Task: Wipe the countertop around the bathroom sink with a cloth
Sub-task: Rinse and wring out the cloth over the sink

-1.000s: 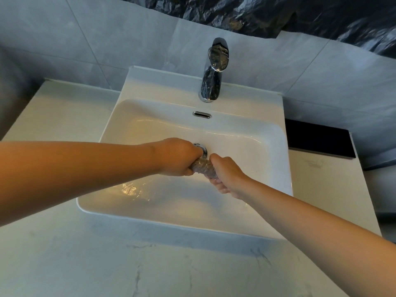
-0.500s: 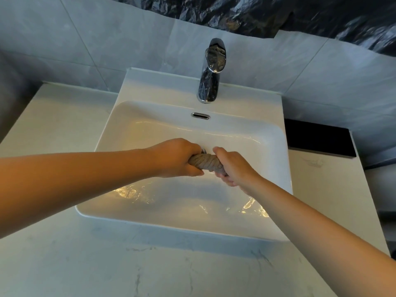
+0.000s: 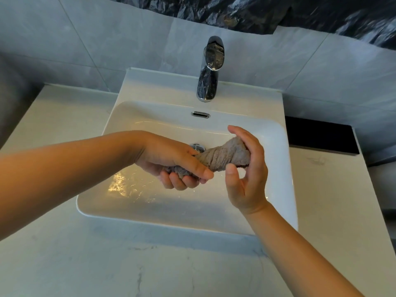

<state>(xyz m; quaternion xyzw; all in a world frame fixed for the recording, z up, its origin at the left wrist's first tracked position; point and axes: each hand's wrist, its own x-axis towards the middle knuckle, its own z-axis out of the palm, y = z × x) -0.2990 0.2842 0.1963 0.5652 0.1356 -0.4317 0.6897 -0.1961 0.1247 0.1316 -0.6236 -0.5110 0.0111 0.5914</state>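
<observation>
Grey marble-look counter [image 3: 150,264] runs in front of and to both sides of a white sink [image 3: 288,168], with pale wall tiles [image 3: 64,39] behind it and a chrome faucet [image 3: 209,69] on its back ledge; no water runs from the spout. Over the basin, just in front of the drain [image 3: 198,147], a grey cloth [image 3: 225,157] is twisted into a tight rope and held in the air between both hands, clear of the counter. The left hand [image 3: 171,161] has a clenched grip on the cloth's left end, fingers and thumb wrapped fully round it. The right hand [image 3: 246,174] has a looser grip on the right end: its fingers curve round the back of the cloth, and the thumb sits just under it. A film of water glints on the basin floor below the left hand. By the look of it this is the wringing-out stage, so the cloth seems wetted and nearly ready, while the wiping itself has not begun: the strips of counter left, right and in front of the sink all remain to be done. A black slab [image 3: 319,136] lies on the counter to the right of the sink.
</observation>
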